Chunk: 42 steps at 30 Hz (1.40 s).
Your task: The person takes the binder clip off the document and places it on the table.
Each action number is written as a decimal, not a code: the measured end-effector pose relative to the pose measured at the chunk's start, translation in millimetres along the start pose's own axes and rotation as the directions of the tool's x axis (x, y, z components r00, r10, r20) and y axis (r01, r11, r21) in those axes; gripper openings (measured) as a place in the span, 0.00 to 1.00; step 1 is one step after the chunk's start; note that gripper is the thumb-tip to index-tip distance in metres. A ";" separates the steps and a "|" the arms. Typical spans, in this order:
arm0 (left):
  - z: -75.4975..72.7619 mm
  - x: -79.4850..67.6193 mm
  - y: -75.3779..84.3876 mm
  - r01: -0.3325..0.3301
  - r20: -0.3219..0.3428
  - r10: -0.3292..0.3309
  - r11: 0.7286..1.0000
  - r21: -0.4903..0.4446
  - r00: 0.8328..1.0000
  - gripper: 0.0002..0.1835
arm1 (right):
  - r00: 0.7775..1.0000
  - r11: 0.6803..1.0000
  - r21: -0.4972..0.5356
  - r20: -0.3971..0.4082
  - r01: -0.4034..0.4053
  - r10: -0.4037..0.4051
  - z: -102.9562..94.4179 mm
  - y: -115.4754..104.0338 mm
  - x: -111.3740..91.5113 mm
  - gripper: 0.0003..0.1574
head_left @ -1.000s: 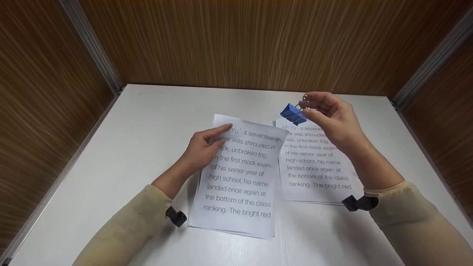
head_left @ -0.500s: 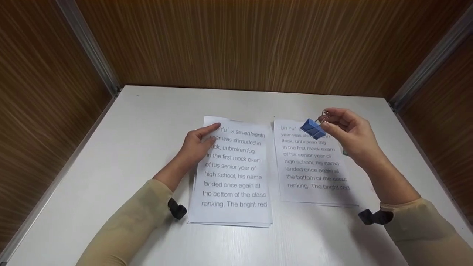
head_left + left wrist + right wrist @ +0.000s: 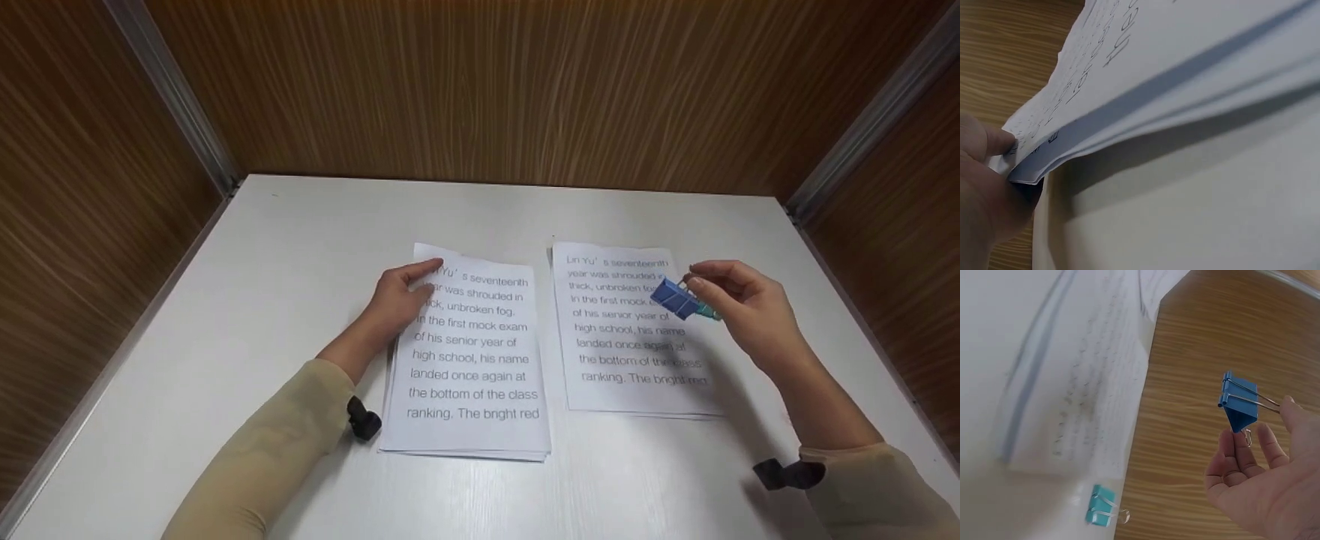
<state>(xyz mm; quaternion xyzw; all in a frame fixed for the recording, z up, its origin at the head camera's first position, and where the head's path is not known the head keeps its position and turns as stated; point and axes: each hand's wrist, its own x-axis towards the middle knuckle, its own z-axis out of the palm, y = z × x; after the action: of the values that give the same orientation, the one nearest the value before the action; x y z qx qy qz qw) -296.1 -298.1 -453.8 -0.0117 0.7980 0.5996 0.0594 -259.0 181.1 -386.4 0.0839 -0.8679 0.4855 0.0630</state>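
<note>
My left hand (image 3: 401,298) pinches the upper left edge of a stack of printed sheets (image 3: 472,360). In the left wrist view, the sheets (image 3: 1145,84) pass between a finger on top and the rest of the hand (image 3: 988,185) below, their edges slightly fanned and raised off the table. A blue binder clip (image 3: 674,298) hangs from the fingertips of my right hand (image 3: 750,319), held by its wire handle. In the right wrist view, the clip (image 3: 1241,400) is closed on nothing, one handle against the thumb and the other near the curled fingers.
To the right lies a second stack of printed sheets (image 3: 622,337), partly under the right hand. A teal binder clip (image 3: 1102,506) lies on the white table (image 3: 315,225) beside it, mostly hidden in the head view. Wood-grain panels (image 3: 480,90) enclose the back and sides.
The right hand has moved right and toward the person with the blue clip, uncovering the second stack's top. The left-hand stack has shifted slightly left and sits lower, still gripped.
</note>
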 end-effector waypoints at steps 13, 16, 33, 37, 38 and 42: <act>3.4 4.4 -1.0 0.018 -0.008 -0.018 1.000 -0.004 1.000 0.25 | 0.984 0.983 -0.053 -0.051 -0.176 0.173 -26.8 43.8 -22.1 0.29; 4.5 4.1 -1.2 0.027 -0.007 -0.027 1.000 0.005 1.000 0.25 | 0.974 0.971 -0.080 -0.058 -0.225 0.221 -33.1 50.5 -26.8 0.31; 8.4 -0.6 -3.1 0.061 0.004 -0.061 0.998 0.022 0.998 0.26 | 0.929 0.925 -0.089 -0.040 -0.370 0.368 -47.2 81.8 -32.3 0.38; 9.6 -0.1 -3.6 0.061 0.005 -0.061 0.998 0.028 0.998 0.26 | 0.919 0.912 -0.115 -0.037 -0.393 0.391 -48.0 83.3 -32.7 0.40; 9.9 0.0 -3.5 0.058 0.005 -0.058 0.998 0.031 0.998 0.26 | 0.916 0.909 -0.119 -0.037 -0.400 0.398 -48.2 83.9 -32.7 0.41; 10.7 0.7 -3.4 0.051 0.008 -0.052 0.998 0.026 0.999 0.26 | 0.911 0.903 -0.127 -0.023 -0.411 0.412 -48.9 86.2 -33.2 0.41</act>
<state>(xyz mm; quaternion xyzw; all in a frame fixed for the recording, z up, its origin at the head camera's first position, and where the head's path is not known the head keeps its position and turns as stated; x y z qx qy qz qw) -295.6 -288.7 -460.1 -0.0291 0.8048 0.5876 0.0783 -243.0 270.0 -439.0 -0.1043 -0.8958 0.4304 -0.0373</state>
